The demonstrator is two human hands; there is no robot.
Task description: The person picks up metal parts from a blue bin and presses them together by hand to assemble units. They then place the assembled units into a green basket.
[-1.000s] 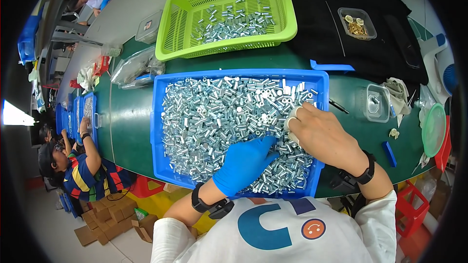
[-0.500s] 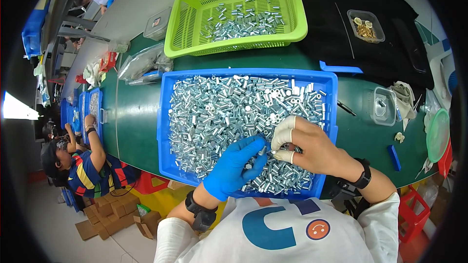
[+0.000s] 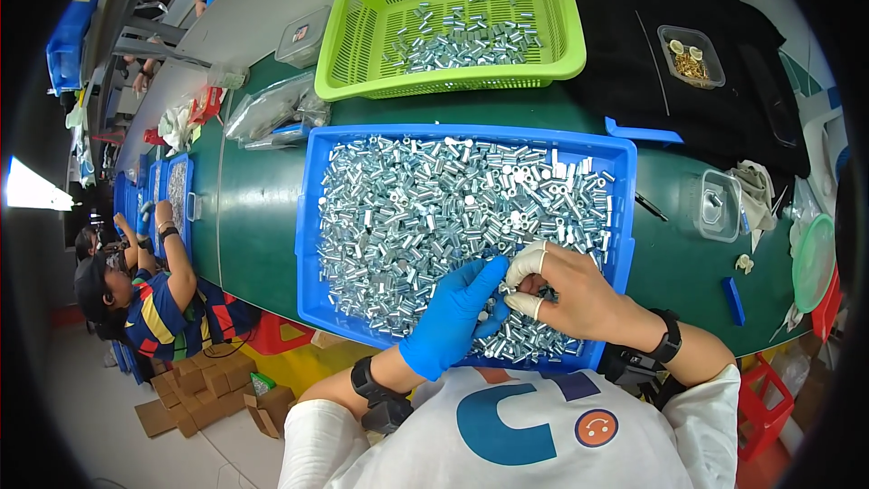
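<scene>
Head view: the blue-gloved left hand (image 3: 448, 321) and the bare right hand with white finger cots (image 3: 584, 294) meet fingertip to fingertip above the near right part of a rectangular blue plastic tray (image 3: 305, 217). Both hands have curled fingers; whether either is clamped on a piece cannot be told. Short silvery cylindrical metal pieces (image 3: 407, 217) fill the tray, beneath the hands. Beyond it, a lime-green slotted plastic basket (image 3: 453, 86) contains similar pieces, loosely scattered. Both containers stand on a green tabletop (image 3: 258, 208).
</scene>
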